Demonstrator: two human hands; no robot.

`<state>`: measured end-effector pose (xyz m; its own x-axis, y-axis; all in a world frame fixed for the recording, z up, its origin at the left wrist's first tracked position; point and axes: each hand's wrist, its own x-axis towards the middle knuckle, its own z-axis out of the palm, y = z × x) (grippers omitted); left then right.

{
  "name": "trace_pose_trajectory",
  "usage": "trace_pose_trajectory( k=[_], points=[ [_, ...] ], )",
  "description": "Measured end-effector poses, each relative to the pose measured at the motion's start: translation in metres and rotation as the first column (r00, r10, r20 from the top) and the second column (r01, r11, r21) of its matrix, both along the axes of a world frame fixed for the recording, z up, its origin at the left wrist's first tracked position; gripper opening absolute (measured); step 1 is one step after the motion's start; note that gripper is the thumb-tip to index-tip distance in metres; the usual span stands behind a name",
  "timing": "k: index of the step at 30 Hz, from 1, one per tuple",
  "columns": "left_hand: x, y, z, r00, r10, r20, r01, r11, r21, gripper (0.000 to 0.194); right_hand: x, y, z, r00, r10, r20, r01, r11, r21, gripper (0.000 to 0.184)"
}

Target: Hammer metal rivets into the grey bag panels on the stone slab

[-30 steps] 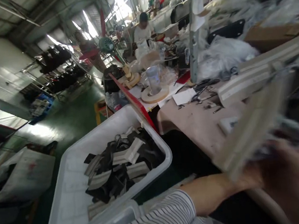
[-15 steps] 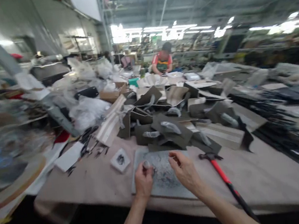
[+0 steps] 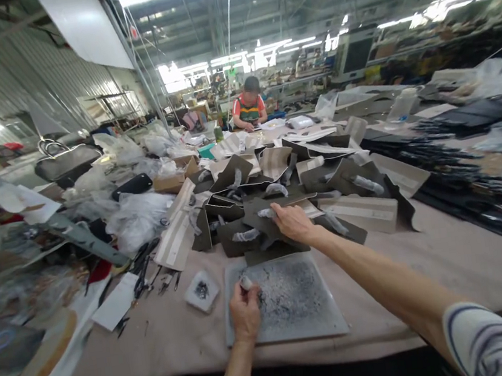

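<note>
My left hand is closed in a pinch on a small pale object, over the left edge of a scuffed grey metal plate on the table. My right hand reaches forward past the plate, and its fingers grip the edge of a dark olive leather piece in a heap of similar cut pieces. Small silvery fittings lie on several of those pieces.
A small white square with dark bits and scissors and tools lie left of the plate. Plastic bags and a black bag crowd the left. Black stacks line the right. Another person works at the far end.
The view swung from a white bin of pieces to the table. My right hand left the plate and reached forward to the leather heap. The red-handled hammer is gone from view.
</note>
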<state>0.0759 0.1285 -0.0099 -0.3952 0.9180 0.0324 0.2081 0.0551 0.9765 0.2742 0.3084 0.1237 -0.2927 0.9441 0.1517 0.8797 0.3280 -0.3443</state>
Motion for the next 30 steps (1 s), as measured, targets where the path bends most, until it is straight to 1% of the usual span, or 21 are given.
trace_pose_trajectory(
  k=[1,3,4,5,6,8,10,12,13,14,16,20,23,25,27,30],
  points=[
    [0.0,0.0,0.0,1.0,0.005,0.018,-0.005,1.0,0.006,0.035,0.002,-0.007,0.008,1.0,-0.009,0.018,0.009,1.0,0.004,0.05],
    [0.001,0.0,0.001,0.998,0.019,0.062,-0.02,1.0,0.014,0.041,0.009,-0.033,0.019,0.998,-0.043,0.054,0.041,0.999,0.034,0.054],
    [0.002,0.0,0.002,0.996,0.026,0.085,-0.028,0.999,0.018,0.045,0.014,-0.05,0.021,0.995,-0.066,0.072,0.063,0.997,0.054,0.055],
    [0.003,0.0,0.003,0.994,0.033,0.106,-0.035,0.999,0.02,0.05,0.019,-0.07,0.019,0.992,-0.089,0.092,0.083,0.994,0.068,0.055],
    [0.003,0.0,0.004,0.991,0.039,0.126,-0.042,0.999,0.022,0.054,0.024,-0.092,0.013,0.988,-0.112,0.11,0.104,0.992,0.073,0.054],
    [0.004,-0.001,0.006,0.987,0.044,0.153,-0.048,0.999,0.024,0.056,0.031,-0.137,-0.01,0.982,-0.147,0.115,0.145,0.989,0.026,0.053],
    [0.004,-0.002,0.009,0.988,0.039,0.149,-0.044,0.999,0.032,0.053,0.034,-0.178,-0.043,0.983,-0.172,0.07,0.178,0.979,-0.096,0.052],
    [0.005,-0.004,0.012,0.992,0.022,0.127,-0.026,0.999,0.027,0.049,0.032,-0.208,-0.075,0.977,-0.211,-0.005,0.204,0.952,-0.228,0.052],
    [0.007,-0.004,0.014,0.992,0.01,0.122,-0.013,1.0,0.02,0.048,0.03,-0.218,-0.087,0.972,-0.232,-0.046,0.211,0.938,-0.277,0.054],
    [0.009,-0.003,0.017,0.992,-0.002,0.128,0.0,1.0,0.01,0.046,0.029,-0.225,-0.096,0.963,-0.254,-0.086,0.217,0.926,-0.309,0.056],
    [0.017,0.002,0.025,0.986,-0.034,0.162,0.036,0.999,-0.006,0.044,0.027,-0.232,-0.103,0.946,-0.288,-0.149,0.225,0.913,-0.339,0.06],
    [0.05,0.024,0.042,0.962,-0.123,0.245,0.124,0.992,0.009,0.037,0.03,-0.23,-0.095,0.936,-0.308,-0.17,0.223,0.893,-0.391,0.062],
    [0.082,0.042,0.048,0.92,-0.236,0.312,0.233,0.971,0.046,0.032,0.032,-0.23,-0.092,0.937,-0.305,-0.172,0.207,0.878,-0.431,0.056],
    [0.1,0.051,0.045,0.88,-0.314,0.358,0.313,0.948,0.06,0.032,0.033,-0.231,-0.094,0.934,-0.314,-0.173,0.208,0.868,-0.451,0.053],
    [0.113,0.056,0.037,0.841,-0.376,0.389,0.386,0.921,0.057,0.032,0.033,-0.232,-0.097,0.932,-0.319,-0.172,0.209,0.861,-0.464,0.05],
    [0.121,0.057,0.022,0.812,-0.433,0.39,0.462,0.887,0.023,0.033,0.034,-0.231,-0.098,0.925,-0.335,-0.181,0.219,0.857,-0.466,0.044]
  ],
)
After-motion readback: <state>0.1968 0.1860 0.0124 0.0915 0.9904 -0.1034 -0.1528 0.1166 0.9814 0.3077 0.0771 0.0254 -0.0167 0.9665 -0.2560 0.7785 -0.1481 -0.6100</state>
